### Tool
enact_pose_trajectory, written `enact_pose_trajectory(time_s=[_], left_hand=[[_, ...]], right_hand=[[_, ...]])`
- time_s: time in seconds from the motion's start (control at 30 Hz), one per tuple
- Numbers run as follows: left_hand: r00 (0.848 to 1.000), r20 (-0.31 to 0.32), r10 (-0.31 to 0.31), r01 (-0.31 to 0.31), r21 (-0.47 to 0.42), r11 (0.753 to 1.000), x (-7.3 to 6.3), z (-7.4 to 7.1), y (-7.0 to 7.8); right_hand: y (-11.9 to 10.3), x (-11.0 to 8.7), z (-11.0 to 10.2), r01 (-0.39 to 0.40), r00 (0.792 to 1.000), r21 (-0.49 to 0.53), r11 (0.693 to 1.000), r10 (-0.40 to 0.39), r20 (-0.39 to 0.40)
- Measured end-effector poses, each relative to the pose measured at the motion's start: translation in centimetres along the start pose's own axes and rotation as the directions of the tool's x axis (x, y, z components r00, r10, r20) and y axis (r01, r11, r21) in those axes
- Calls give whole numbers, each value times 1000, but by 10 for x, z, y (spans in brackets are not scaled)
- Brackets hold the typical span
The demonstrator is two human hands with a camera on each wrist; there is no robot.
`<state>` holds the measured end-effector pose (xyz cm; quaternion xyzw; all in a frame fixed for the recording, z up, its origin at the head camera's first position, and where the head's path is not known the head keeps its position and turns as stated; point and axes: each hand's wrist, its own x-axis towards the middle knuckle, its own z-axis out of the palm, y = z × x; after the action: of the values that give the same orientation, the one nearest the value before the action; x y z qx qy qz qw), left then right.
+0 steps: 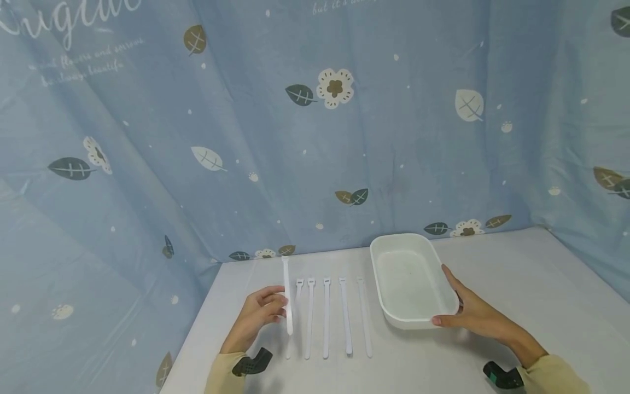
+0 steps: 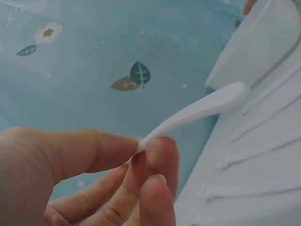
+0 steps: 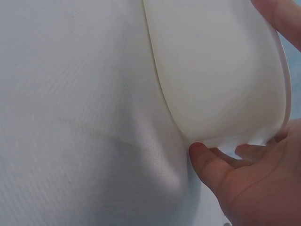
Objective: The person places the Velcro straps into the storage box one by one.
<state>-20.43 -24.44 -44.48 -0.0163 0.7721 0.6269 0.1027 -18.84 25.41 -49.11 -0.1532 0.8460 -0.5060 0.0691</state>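
Note:
My left hand (image 1: 258, 314) pinches a white cable tie (image 1: 287, 298) between thumb and fingertips. In the head view the tie stands roughly upright, slotted head at the top; its rounded, bent end (image 2: 221, 100) shows in the left wrist view. Several like it, such as this cable tie (image 1: 327, 320), lie side by side on the table to the right of that hand. My right hand (image 1: 479, 314) grips a white rectangular basin (image 1: 418, 324) at its near right corner. In the right wrist view its fingers (image 3: 211, 167) bend around the corner. Nothing shows inside the basin.
A white cloth covers the table (image 1: 408, 364). Behind it hangs a blue curtain (image 1: 266, 120) printed with leaves and flowers, which also runs along the left and right sides. Dark wrist devices, like the left one (image 1: 252, 362), sit over both sleeves.

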Motion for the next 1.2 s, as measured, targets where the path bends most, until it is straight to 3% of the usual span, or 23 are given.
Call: enact_pose_trajectory(time_s=[0.43, 0.8, 1.2], left_hand=[[998, 46, 44, -41, -67, 997, -2, 24, 20], [993, 67, 93, -89, -63, 994, -5, 41, 35], [987, 99, 124, -112, -121, 986, 1, 57, 44]], right_hand=[[-2, 0, 1, -17, 1000, 4, 1000, 17, -4], [-3, -1, 2, -17, 1000, -10, 1000, 17, 5], [0, 1, 1, -17, 1000, -15, 1000, 17, 0]])
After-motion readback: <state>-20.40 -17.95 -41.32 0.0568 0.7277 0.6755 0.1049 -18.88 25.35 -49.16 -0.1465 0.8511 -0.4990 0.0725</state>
